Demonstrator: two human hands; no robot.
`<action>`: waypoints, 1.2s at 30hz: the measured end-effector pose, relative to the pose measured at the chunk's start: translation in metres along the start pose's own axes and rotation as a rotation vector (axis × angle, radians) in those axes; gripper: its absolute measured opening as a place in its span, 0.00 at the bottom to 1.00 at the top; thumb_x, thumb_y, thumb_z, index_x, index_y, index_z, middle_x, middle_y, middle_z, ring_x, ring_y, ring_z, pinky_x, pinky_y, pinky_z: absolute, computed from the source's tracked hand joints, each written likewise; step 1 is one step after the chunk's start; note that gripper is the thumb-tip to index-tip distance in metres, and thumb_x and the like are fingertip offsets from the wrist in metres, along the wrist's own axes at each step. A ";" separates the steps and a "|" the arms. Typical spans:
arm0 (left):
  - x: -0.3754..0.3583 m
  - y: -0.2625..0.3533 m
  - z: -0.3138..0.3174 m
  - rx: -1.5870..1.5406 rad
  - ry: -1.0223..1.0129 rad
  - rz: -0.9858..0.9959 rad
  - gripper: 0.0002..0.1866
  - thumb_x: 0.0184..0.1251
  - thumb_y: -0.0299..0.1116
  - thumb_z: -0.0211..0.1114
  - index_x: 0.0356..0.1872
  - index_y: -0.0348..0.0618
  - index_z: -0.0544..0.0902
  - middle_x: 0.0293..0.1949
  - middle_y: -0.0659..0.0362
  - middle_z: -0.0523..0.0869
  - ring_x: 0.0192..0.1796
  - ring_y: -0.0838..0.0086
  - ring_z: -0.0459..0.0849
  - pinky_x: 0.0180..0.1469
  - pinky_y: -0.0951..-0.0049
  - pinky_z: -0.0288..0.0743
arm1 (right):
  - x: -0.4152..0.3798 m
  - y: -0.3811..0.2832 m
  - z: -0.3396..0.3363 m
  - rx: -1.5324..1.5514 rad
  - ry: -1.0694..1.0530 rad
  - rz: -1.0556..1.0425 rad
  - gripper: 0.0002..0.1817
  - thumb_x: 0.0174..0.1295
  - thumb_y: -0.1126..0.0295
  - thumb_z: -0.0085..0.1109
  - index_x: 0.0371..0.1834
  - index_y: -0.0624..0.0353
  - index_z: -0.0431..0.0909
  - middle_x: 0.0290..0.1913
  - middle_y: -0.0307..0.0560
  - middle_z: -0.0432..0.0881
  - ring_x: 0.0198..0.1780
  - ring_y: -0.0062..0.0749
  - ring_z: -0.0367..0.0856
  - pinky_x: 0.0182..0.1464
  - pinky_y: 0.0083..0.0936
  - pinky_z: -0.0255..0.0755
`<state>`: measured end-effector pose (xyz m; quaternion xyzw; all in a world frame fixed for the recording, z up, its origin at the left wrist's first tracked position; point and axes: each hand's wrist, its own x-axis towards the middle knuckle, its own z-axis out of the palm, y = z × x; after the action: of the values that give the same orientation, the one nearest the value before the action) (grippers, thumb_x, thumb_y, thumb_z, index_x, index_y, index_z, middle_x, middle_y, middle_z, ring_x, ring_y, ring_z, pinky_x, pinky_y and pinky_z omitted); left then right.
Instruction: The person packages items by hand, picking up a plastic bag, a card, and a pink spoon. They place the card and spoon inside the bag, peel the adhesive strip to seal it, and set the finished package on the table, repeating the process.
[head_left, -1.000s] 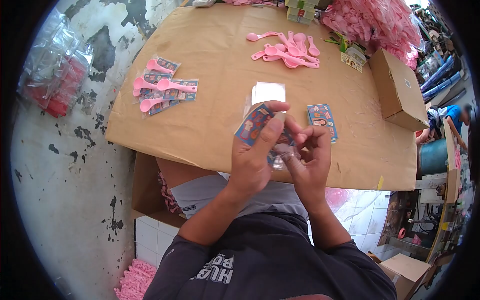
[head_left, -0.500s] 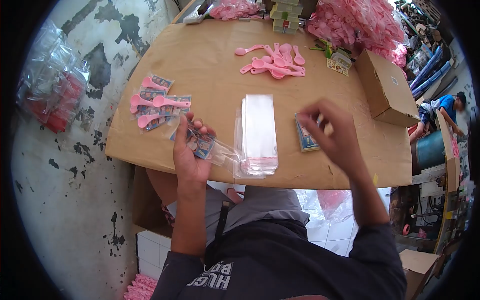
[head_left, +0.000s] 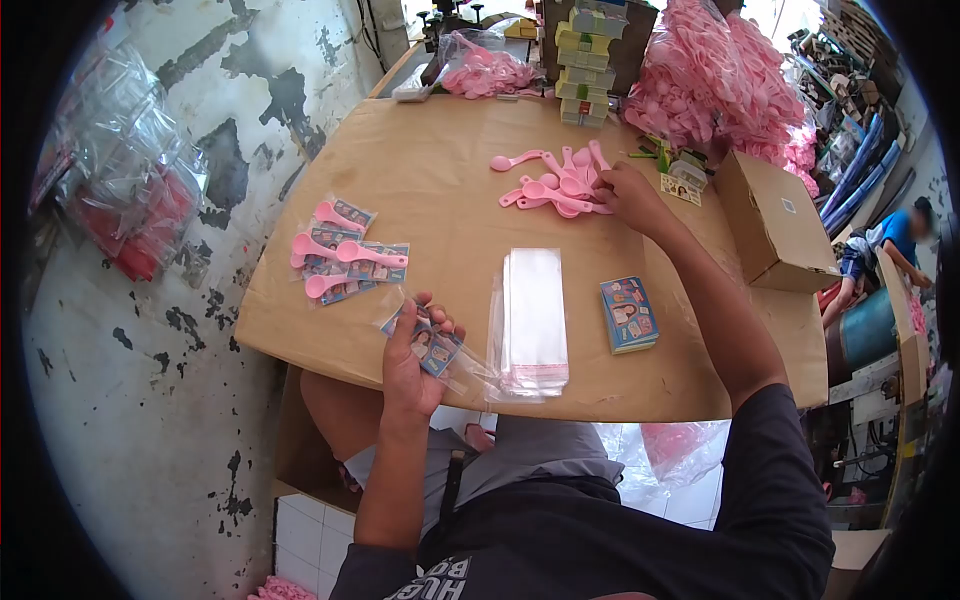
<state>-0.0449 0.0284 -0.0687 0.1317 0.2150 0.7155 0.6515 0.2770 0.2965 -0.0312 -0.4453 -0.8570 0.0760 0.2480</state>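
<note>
My left hand (head_left: 415,365) is closed around a clear plastic bag with a blue printed card (head_left: 437,352) inside, near the table's front edge. At the far side, my right hand (head_left: 632,197) reaches into a pile of pink spoons (head_left: 555,190); its fingers pinch together on a spoon at the pile's right side, and the fingertips are partly hidden. Between my arms lies a stack of clear bags (head_left: 535,320). A stack of blue printed cards (head_left: 630,315) sits to its right. On the left, several bagged cards with pink spoons (head_left: 350,255) overlap one another.
A cardboard box (head_left: 775,225) stands at the table's right edge. Behind are a big heap of pink spoons in plastic (head_left: 715,75) and stacked yellowish packs (head_left: 585,75). Bags hang on the left wall (head_left: 140,190). Another person (head_left: 900,245) sits at far right.
My right hand has moved from above the card stack, away from me, to the spoon pile. My left hand still holds the bagged card. The view has tilted up slightly.
</note>
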 end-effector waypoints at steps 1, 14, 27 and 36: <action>0.000 0.000 0.000 -0.004 0.004 -0.003 0.15 0.80 0.43 0.62 0.55 0.43 0.79 0.38 0.59 0.84 0.41 0.73 0.84 0.53 0.64 0.82 | -0.004 -0.003 -0.001 -0.002 -0.006 0.002 0.09 0.63 0.70 0.64 0.44 0.61 0.84 0.42 0.60 0.81 0.45 0.54 0.82 0.52 0.45 0.75; 0.006 0.027 0.008 -0.283 0.039 0.193 0.14 0.81 0.42 0.62 0.55 0.44 0.79 0.37 0.61 0.82 0.41 0.74 0.82 0.58 0.69 0.81 | -0.091 -0.131 -0.067 0.175 0.055 0.198 0.09 0.68 0.70 0.69 0.44 0.65 0.82 0.30 0.43 0.85 0.32 0.22 0.81 0.35 0.25 0.74; 0.009 -0.004 0.064 0.013 -0.163 0.294 0.24 0.81 0.51 0.59 0.62 0.42 0.73 0.46 0.55 0.85 0.50 0.69 0.85 0.68 0.56 0.78 | -0.183 -0.228 -0.019 1.095 -0.154 0.504 0.12 0.70 0.74 0.68 0.53 0.64 0.84 0.35 0.35 0.85 0.31 0.10 0.76 0.32 0.12 0.66; 0.003 -0.014 0.075 0.019 -0.109 0.234 0.25 0.81 0.50 0.59 0.62 0.39 0.72 0.44 0.52 0.85 0.49 0.66 0.87 0.66 0.54 0.80 | -0.184 -0.209 -0.007 1.280 -0.232 0.371 0.14 0.72 0.78 0.62 0.58 0.69 0.78 0.50 0.47 0.86 0.44 0.22 0.86 0.49 0.21 0.81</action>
<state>0.0025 0.0420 -0.0104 0.2009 0.1694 0.7764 0.5728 0.2175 0.0251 -0.0172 -0.3393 -0.5736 0.6572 0.3520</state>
